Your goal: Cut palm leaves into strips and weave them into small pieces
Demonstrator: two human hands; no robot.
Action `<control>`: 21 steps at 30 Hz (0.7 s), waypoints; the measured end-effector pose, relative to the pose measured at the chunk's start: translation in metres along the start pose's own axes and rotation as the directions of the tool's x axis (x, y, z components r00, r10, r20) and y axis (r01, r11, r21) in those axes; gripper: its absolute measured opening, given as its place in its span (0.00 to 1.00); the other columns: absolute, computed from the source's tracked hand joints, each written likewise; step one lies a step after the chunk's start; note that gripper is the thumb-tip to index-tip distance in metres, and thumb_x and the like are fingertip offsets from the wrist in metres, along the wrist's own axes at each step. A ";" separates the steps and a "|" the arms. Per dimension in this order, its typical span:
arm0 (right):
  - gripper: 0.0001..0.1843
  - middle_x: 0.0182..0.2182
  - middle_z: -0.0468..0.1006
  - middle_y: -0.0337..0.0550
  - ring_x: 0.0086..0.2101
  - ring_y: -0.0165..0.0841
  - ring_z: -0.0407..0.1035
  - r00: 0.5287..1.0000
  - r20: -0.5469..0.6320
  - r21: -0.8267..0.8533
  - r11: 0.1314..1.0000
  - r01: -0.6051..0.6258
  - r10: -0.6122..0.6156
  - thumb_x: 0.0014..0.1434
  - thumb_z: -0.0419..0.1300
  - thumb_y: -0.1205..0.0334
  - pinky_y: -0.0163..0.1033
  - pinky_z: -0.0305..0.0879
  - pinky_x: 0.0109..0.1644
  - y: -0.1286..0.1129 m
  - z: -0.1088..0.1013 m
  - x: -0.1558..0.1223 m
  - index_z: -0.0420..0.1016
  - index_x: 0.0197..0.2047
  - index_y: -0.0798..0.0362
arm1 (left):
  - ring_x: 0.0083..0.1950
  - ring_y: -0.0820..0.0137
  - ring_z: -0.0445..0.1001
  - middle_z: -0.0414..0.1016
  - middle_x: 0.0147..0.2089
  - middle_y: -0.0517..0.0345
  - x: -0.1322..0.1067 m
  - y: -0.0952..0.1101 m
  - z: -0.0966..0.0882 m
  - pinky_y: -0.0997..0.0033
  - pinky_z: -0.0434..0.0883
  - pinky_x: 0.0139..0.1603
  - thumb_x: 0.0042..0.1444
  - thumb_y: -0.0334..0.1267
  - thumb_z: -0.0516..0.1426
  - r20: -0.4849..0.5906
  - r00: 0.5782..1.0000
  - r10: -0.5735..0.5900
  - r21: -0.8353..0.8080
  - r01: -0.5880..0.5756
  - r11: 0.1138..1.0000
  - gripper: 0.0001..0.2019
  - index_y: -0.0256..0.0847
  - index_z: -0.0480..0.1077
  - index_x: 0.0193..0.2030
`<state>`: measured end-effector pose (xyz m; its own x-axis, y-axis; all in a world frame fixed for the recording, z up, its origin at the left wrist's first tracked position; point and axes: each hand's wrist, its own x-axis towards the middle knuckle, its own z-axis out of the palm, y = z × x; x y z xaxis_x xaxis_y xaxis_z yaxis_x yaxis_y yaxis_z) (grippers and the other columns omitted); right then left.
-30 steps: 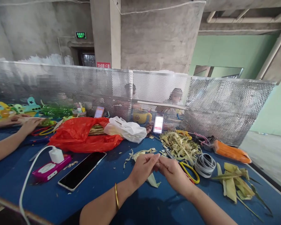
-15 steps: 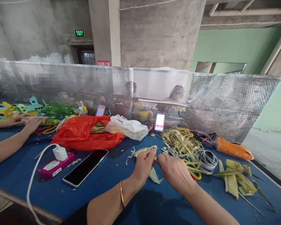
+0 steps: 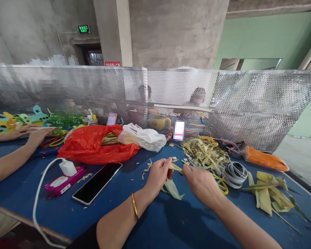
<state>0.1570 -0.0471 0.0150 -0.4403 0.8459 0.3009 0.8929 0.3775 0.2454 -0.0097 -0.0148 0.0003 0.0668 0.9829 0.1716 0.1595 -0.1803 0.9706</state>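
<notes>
A pale strip of corn husk (image 3: 176, 167) is stretched between my two hands, just above the blue table. My left hand (image 3: 159, 174), with a gold bangle at the wrist, pinches one end of it. The other end is gripped in the closed fingers of my right hand (image 3: 200, 180). Below my left fingers hangs a wider, pale husk piece (image 3: 174, 189); I cannot tell whether it joins the strip. Beyond my right hand lies a heap of husk scraps (image 3: 206, 152), with yellow-handled scissors (image 3: 223, 186) partly hidden beside it.
Right of me are a coil of grey-white cord (image 3: 235, 174), loose husk leaves (image 3: 272, 192) and an orange packet (image 3: 265, 159). To the left lie a phone (image 3: 97, 183), a magenta power strip (image 3: 64, 180) and a red bag (image 3: 90, 143). A co-worker's hands (image 3: 37, 136) are far left; a perforated screen (image 3: 178, 86) stands behind.
My hands have drawn apart, the right one moving rightward, and a length of husk now shows between them. The whole view has also shifted slightly.
</notes>
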 end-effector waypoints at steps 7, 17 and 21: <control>0.08 0.31 0.77 0.45 0.29 0.32 0.70 0.998 0.046 0.143 0.989 0.045 -0.052 0.63 0.50 0.74 0.38 0.47 0.27 -0.009 0.005 -0.001 0.69 0.38 0.56 | 0.49 0.61 0.74 0.77 0.47 0.46 -0.017 0.008 0.001 0.62 0.67 0.50 0.67 0.43 0.43 0.309 0.769 0.560 0.524 -0.629 0.575 0.18 0.39 0.67 0.53; 0.09 0.27 0.74 0.41 0.25 0.30 0.66 0.992 -0.013 0.174 0.977 0.125 -0.125 0.65 0.50 0.69 0.39 0.42 0.28 0.001 -0.005 -0.003 0.67 0.33 0.54 | 0.31 0.64 0.75 0.76 0.28 0.52 -0.007 0.011 -0.011 0.69 0.55 0.29 0.67 0.50 0.41 0.497 0.779 0.383 0.669 -0.624 0.404 0.23 0.42 0.69 0.31; 0.14 0.25 0.73 0.40 0.24 0.30 0.64 0.989 -0.064 0.160 0.976 0.145 -0.137 0.69 0.47 0.62 0.40 0.40 0.28 0.012 0.000 -0.016 0.66 0.33 0.53 | 0.29 0.68 0.73 0.73 0.26 0.56 -0.003 0.011 -0.015 0.70 0.54 0.28 0.67 0.48 0.44 0.594 0.714 0.371 0.568 -0.699 0.434 0.20 0.42 0.68 0.30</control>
<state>0.1749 -0.0562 0.0137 -0.5633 0.7606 0.3228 0.8229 0.5519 0.1355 -0.0233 -0.0190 0.0126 0.6923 0.6124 0.3819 0.5824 -0.7865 0.2054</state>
